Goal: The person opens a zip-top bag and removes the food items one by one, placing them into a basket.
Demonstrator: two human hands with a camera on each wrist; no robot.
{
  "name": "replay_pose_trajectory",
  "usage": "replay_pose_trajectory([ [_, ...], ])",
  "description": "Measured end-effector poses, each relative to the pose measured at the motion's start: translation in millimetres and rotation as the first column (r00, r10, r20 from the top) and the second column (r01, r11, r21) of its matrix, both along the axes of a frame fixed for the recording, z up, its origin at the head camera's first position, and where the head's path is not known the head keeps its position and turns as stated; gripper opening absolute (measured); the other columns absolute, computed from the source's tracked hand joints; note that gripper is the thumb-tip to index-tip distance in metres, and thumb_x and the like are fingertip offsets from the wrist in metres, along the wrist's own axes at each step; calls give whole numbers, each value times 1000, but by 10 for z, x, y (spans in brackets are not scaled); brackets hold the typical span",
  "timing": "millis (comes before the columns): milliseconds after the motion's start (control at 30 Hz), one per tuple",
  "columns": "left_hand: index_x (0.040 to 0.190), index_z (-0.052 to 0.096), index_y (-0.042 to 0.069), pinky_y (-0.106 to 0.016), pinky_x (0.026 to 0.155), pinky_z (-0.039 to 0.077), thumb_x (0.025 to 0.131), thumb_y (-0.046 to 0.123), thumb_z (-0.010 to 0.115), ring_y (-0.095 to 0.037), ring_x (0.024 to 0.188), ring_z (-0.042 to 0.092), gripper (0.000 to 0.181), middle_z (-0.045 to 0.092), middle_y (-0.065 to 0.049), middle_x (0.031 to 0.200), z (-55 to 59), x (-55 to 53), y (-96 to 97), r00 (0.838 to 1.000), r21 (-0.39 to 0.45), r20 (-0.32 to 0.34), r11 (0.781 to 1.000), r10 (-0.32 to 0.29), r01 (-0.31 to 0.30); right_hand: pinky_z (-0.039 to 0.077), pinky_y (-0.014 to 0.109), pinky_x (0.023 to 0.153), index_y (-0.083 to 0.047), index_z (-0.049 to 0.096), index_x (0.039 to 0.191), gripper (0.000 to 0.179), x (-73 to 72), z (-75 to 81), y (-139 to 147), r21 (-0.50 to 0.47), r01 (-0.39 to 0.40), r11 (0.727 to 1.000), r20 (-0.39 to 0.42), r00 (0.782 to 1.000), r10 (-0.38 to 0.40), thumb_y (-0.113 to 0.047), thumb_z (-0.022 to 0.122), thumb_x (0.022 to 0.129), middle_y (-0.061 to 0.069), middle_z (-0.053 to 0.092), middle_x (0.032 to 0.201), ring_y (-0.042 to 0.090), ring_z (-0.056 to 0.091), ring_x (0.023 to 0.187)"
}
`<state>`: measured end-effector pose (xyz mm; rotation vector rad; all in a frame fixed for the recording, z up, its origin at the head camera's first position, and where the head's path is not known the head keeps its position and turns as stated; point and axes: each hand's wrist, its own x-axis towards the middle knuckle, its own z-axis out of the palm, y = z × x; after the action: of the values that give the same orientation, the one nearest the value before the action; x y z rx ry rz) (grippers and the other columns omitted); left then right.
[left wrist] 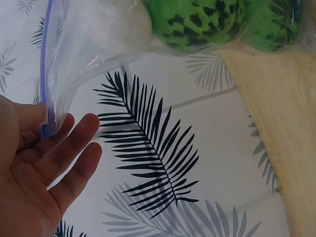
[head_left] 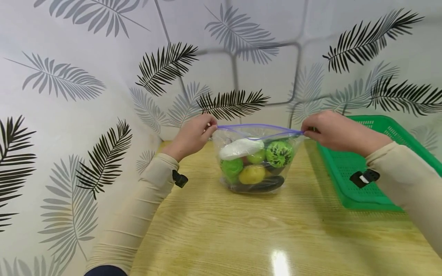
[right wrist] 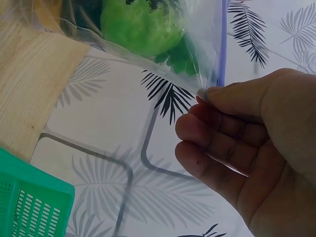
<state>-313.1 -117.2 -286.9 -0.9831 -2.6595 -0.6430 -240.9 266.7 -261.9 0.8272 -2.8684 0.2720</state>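
A clear zip bag (head_left: 223, 147) with a purple zip strip (head_left: 262, 125) stands upright on the wooden table. Inside lie a white elongated piece (head_left: 241, 148), a yellow fruit (head_left: 252, 174), several green round ones such as the dark-speckled one (head_left: 279, 153), and a long dark vegetable (head_left: 262, 184). My left hand (head_left: 195, 135) pinches the strip's left end between thumb and forefinger, the other fingers loosely bent in the left wrist view. At the strip's right end my right hand (head_left: 340, 130) pinches the bag's top corner. The strip's two edges look parted in the middle.
To the right a green perforated basket (head_left: 348, 201) sits on the table. The wooden table (head_left: 221, 230) spreads in front of the bag. Behind and to the left rises a wall covering (head_left: 114, 96) printed with leaves.
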Motion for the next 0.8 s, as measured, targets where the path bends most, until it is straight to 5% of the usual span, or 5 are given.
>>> replay_pose_trajectory([
  [300,109,61,9,-34,74,53,107,21,50,-15,81,63,16,65,-5,103,-55,33,42,999,73,32,997,22,-24,55,42,76,-10,73,111,18,18,8,-101,-24,-52,998,-27,998,51,-5,64,97,5,73,107,18,68,88],
  [533,106,59,8,-30,69,52,106,16,51,-15,78,62,11,63,-5,97,-116,10,37,999,135,39,991,11,-17,54,45,87,-11,70,119,25,-31,60,-459,-42,-155,987,-127,981,148,-3,57,100,5,70,115,23,67,104],
  [633,106,59,9,-31,69,52,107,16,49,-15,78,62,12,62,-5,97,-122,6,37,999,147,39,989,15,-20,55,44,88,-9,72,114,25,-130,83,-666,-38,-217,976,-112,971,211,0,54,100,6,72,112,23,68,103],
  [800,108,57,9,-33,70,50,109,19,45,-17,80,61,16,61,-5,98,-125,31,59,997,139,72,990,7,-17,57,41,85,-7,75,103,26,-297,85,-914,-10,-278,961,23,960,278,4,51,99,6,75,100,23,70,95],
])
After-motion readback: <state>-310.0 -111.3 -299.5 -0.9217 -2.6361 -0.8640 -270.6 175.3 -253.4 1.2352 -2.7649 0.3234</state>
